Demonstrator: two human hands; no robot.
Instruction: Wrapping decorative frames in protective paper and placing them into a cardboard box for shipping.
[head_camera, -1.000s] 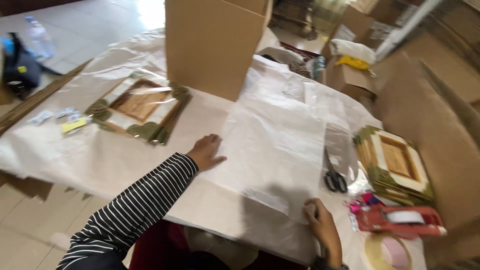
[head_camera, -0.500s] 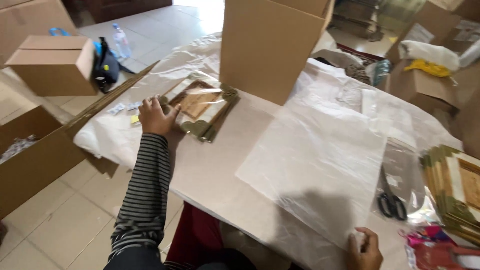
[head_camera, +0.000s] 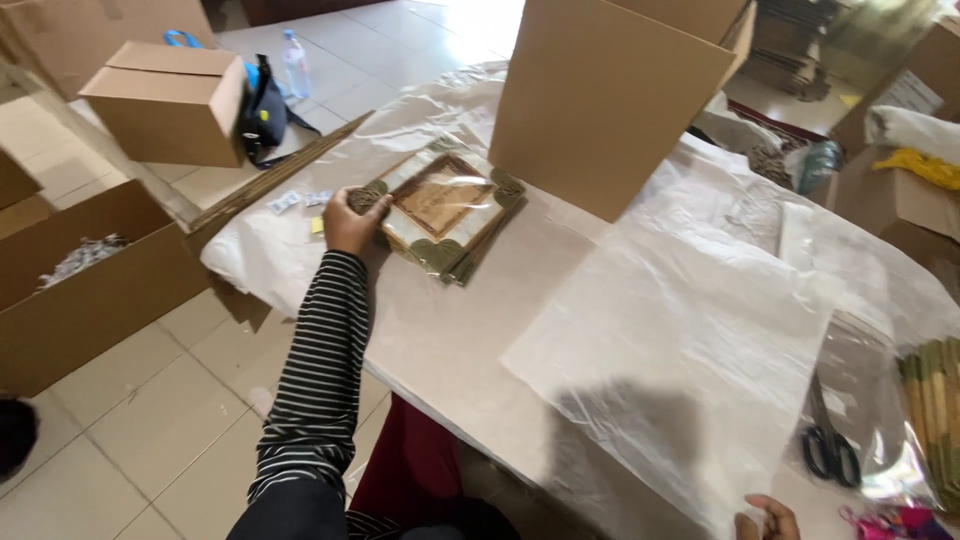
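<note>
The left hand (head_camera: 352, 222) is extended across the table (head_camera: 440, 330) and closed on the near-left corner of a stack of ornate picture frames (head_camera: 445, 215), fingers curled over the edge; the stack lies flat on crumpled white paper at the far-left part of the table, just in front of a tall open cardboard box (head_camera: 610, 95). The top frame appears covered in clear film. The right hand (head_camera: 765, 520) shows only partly at the bottom edge, resting at the near corner of a large sheet of white wrapping paper (head_camera: 680, 350); whether it pinches the sheet cannot be told. The sheet is spread flat and bare, with nothing laid on it. Black-handled scissors (head_camera: 828, 445) lie to its right, beside a second stack of frames (head_camera: 930, 420) under clear plastic. Assessment: the work seems at an early stage for this item. The paper is laid out, the frames are gripped but not lifted off the table and remain well apart from the sheet; placing, wrapping and boxing all appear outstanding.
</note>
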